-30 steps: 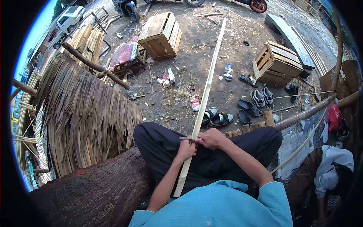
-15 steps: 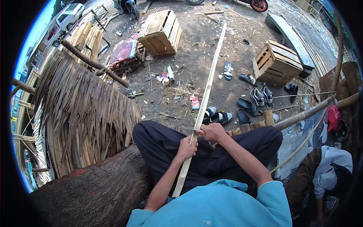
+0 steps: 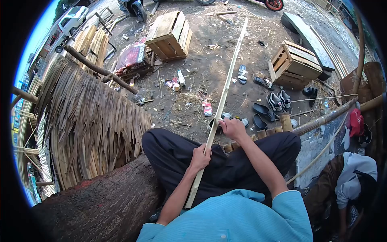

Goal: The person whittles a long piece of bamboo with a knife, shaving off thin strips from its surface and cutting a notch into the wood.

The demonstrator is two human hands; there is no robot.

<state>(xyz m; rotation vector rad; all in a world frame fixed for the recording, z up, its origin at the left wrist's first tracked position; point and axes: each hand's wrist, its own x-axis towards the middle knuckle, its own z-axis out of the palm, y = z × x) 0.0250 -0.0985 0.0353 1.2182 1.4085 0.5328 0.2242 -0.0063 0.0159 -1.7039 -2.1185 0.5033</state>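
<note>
A long pale bamboo strip (image 3: 228, 82) slants from my lap up past my knees towards the yard. My left hand (image 3: 200, 158) is wrapped round its lower part, above my lap. Farther up, my right hand (image 3: 233, 128) is closed at the strip's right edge. In the head view a blade is hard to make out there, and what else that hand holds is hidden.
Two wooden crates (image 3: 170, 36) (image 3: 295, 65) stand on the ground, with several shoes (image 3: 275, 102) nearby. Palm thatch (image 3: 90, 117) and a thick log (image 3: 109, 197) lie left. A bamboo rail (image 3: 322, 121) runs right, beside another person (image 3: 354, 181).
My right hand has moved up and away along the strip, leaving a wider gap between my hands. The strip's far end has shifted slightly right.
</note>
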